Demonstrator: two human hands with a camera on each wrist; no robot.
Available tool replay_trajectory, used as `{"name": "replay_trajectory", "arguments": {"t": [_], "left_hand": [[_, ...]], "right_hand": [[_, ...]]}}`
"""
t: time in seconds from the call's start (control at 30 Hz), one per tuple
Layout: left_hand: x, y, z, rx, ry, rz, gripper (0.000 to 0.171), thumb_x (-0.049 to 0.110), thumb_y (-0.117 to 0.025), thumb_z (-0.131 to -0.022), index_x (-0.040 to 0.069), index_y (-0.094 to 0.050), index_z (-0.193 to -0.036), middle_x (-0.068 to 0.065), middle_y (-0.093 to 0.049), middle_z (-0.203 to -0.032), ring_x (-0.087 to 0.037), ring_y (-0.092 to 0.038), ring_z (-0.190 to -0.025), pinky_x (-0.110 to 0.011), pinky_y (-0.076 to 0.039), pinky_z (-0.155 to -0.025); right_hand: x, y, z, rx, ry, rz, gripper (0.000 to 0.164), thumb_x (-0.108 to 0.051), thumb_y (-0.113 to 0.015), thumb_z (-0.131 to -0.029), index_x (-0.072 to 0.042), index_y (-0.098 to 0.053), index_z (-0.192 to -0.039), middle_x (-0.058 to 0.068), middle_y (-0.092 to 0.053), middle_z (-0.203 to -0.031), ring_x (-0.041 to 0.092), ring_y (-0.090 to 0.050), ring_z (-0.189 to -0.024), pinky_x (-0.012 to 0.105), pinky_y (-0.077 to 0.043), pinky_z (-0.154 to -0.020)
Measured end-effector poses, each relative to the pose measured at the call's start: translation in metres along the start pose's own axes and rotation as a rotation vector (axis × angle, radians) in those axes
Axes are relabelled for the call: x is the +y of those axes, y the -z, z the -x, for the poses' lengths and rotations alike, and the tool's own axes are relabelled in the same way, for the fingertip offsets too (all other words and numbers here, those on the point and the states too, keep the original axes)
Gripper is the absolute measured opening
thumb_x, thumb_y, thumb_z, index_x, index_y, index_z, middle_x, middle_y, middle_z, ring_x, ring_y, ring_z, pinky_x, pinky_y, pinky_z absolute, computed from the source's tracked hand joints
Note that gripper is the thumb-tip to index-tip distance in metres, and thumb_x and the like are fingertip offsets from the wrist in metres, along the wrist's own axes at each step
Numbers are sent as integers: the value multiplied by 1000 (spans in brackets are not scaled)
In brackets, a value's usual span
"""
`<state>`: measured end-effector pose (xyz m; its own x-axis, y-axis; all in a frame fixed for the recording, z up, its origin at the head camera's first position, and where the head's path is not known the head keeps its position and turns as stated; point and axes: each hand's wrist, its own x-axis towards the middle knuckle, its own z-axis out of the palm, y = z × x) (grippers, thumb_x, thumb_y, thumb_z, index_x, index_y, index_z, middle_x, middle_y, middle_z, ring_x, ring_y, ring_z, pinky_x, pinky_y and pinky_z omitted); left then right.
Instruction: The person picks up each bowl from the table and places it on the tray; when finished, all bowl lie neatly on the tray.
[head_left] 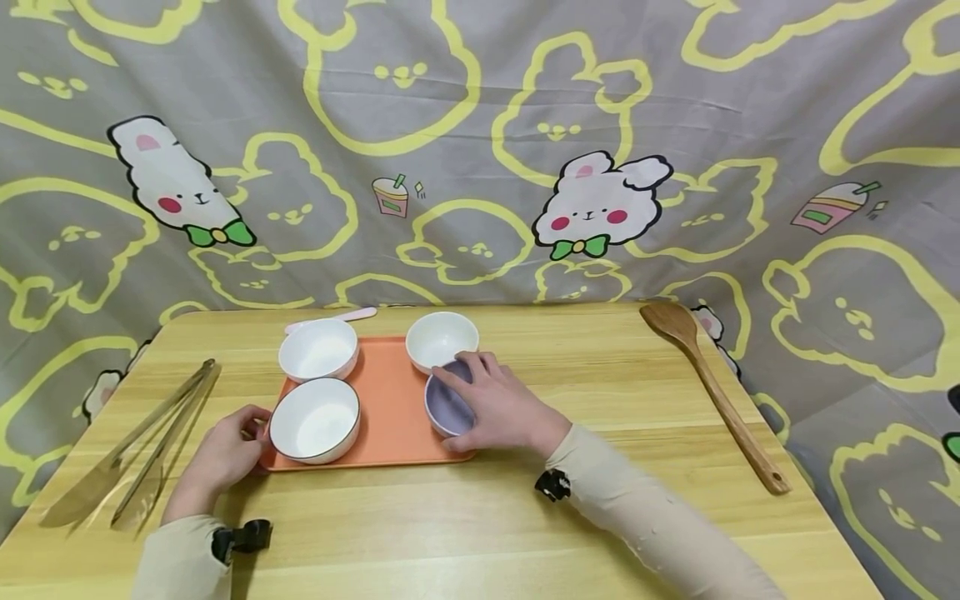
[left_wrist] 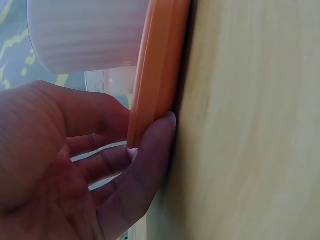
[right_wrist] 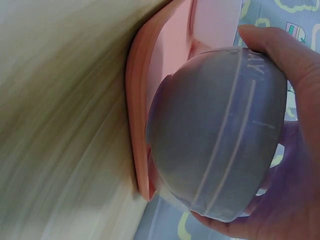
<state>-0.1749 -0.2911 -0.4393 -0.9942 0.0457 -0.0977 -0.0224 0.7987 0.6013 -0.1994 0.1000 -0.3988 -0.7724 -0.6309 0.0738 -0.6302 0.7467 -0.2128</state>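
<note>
An orange tray [head_left: 393, 408] carries bowls at its corners. At its front right, my right hand [head_left: 501, 402] grips a purple-grey bowl [head_left: 447, 408] with fingers and thumb spread across its rim. That bowl's base [right_wrist: 154, 110] sits low over the tray in the right wrist view, slightly tilted. My left hand [head_left: 228, 446] pinches the tray's left front corner, thumb and fingers on either side of the edge [left_wrist: 155, 75]. Closest to it stands a white bowl with a dark rim [head_left: 315, 421]. Another white bowl [head_left: 318, 350] is behind that one, and a third white bowl [head_left: 442, 340] is at the back right.
A pink-handled utensil [head_left: 352, 315] lies behind the tray. To the left are metal tongs [head_left: 161, 442] on the wooden table [head_left: 570, 533]. A long wooden spatula [head_left: 712, 383] lies at the right. A patterned curtain [head_left: 465, 167] hangs along the table's back edge.
</note>
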Motion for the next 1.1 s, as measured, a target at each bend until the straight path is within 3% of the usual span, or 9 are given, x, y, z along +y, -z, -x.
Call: {"name": "replay_trajectory", "arguments": {"t": [0.3, 0.77, 1.1], "left_hand": [[0, 0, 0, 2, -11, -3, 27, 2, -55, -89, -8, -56, -114, -11, -57, -85, -24, -54, -73, -35, -44, -60], [-3, -3, -2, 6, -25, -5, 26, 3, -55, -89, -7, -55, -114, -10, -55, -83, -23, -52, -72, -35, -43, -59], [-3, -2, -2, -6, -14, 0, 28, 2, -54, -89, -9, -52, -115, -11, -55, -84, -24, -52, -71, -35, -43, -58]], "right_hand": [[-15, -2, -6, 5, 35, 33, 97, -62, -74, -72, -27, -34, -154, 15, -29, -147, 34, -30, -132, 49, -39, -97], [-25, -14, -16, 38, 61, 91, 95, -63, -72, -72, -22, -38, -151, 16, -34, -142, 31, -33, -125, 49, -41, -90], [-30, -20, -18, 23, 59, 122, 96, -70, -69, -73, -22, -39, -151, 15, -31, -146, 31, -32, -128, 49, -38, -94]]}}
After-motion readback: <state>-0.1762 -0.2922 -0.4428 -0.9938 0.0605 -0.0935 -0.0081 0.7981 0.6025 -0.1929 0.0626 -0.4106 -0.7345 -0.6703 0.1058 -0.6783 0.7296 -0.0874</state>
